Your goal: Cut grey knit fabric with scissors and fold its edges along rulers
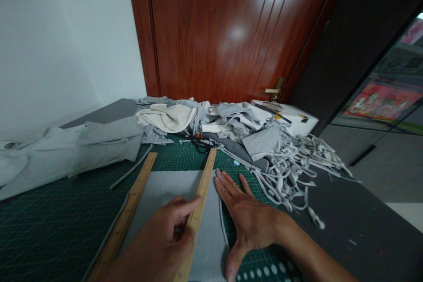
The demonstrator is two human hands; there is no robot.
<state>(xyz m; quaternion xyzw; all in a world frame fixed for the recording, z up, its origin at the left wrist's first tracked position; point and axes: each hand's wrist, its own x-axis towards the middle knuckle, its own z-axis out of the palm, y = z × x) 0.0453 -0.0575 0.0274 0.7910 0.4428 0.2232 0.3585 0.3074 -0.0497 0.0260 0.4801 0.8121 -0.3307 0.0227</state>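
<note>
A light grey piece of fabric [175, 183] lies flat on the green cutting mat [56, 229]. Along its left side rests one wooden ruler [140, 183]. A second wooden ruler [207, 172] runs lengthwise over the fabric, right of its middle. My left hand [165, 233] grips this second ruler by its edges between thumb and fingers. My right hand [249, 218] is spread flat at the fabric's right edge, fingertips near the ruler's far part and thumb toward me. A thin cut strip [223, 220] curls along that edge, partly beside my right hand.
Black scissors [200, 143] lie beyond the rulers. Behind them are crumpled cloth pieces [165, 116] and a white box [299, 124]. Tangled fabric strips [294, 172] spread on the right. Folded grey cloth [102, 141] lies left. A wooden door [211, 35] stands behind the table.
</note>
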